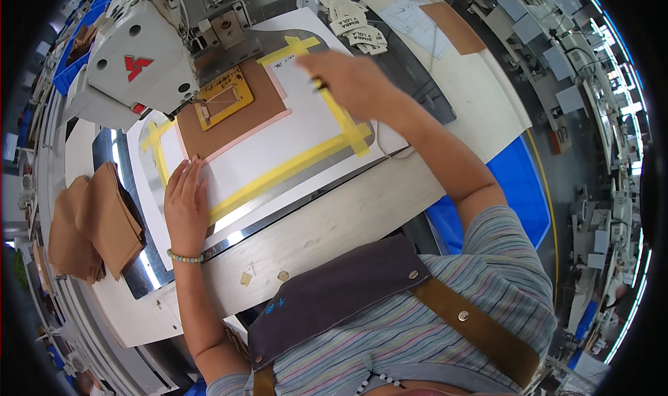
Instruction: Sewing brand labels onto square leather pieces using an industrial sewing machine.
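Note:
My left hand lies flat, fingers stretched together, with its tips at the near left corner of a brown panel. The panel sits on a white sheet bordered by yellow tape and pale pink strips. On top of the panel rests a yellow rectangular template with handwriting, below the sewing machine head. My right hand is raised over the sheet's right side, blurred, its fingers curled. A small dark and yellow thing shows at its palm side; I cannot make out its kind.
Brown cut panels are stacked at the left. White fabric labels lie in a pile at the back, beside a paper drawing and a brown sheet. A blue bin stands below the table's right edge.

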{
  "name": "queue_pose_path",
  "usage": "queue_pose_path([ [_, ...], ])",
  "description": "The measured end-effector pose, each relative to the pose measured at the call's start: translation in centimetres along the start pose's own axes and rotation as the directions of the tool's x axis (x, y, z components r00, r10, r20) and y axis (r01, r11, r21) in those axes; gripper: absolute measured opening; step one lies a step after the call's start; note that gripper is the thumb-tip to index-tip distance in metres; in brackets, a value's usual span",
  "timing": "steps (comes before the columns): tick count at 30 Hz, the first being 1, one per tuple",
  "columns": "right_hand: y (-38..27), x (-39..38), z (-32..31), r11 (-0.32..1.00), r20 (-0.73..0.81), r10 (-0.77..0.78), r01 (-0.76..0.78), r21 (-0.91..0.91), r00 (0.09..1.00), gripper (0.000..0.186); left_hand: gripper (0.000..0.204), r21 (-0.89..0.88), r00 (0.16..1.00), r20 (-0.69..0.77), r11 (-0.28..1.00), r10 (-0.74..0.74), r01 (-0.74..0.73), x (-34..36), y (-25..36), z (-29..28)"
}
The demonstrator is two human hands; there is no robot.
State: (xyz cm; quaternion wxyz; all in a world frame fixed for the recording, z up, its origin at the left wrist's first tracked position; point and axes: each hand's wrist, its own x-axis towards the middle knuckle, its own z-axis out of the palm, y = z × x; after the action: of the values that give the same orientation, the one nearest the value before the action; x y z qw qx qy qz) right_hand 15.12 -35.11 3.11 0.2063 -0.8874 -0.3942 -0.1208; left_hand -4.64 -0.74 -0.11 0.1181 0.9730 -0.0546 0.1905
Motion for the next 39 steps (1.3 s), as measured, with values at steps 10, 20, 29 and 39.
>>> queue_pose_path([
  [10, 14.3, 4.5, 0.1, 0.888, -0.106, 0.107, -0.143, -0.438, 0.989, 0.024, 0.037, -0.026, 1.000, 0.002, 1.000, 0.015, -0.015, 0.1, 0.2, -0.5],
  [20, 13.3, 5.9, -2.3, 0.924, -0.074, 0.271, -0.281, -0.262, 0.960, 0.022, 0.038, -0.013, 0.998, -0.023, 0.999, 0.050, -0.050, -0.4, -0.5, -0.2],
  [29, -0.3, 8.0, 0.3, 0.966, -0.304, -0.242, 0.201, -0.161, 0.921, 0.018, 0.035, -0.077, 0.994, -0.065, 0.992, 0.090, -0.095, 1.1, 0.7, -2.7],
  [39, -8.6, 9.0, 9.6, 0.828, -0.069, -0.524, 0.488, -0.275, 0.849, 0.013, 0.041, -0.103, 0.984, -0.029, 0.979, 0.175, -0.177, 4.1, 1.2, -1.4],
])
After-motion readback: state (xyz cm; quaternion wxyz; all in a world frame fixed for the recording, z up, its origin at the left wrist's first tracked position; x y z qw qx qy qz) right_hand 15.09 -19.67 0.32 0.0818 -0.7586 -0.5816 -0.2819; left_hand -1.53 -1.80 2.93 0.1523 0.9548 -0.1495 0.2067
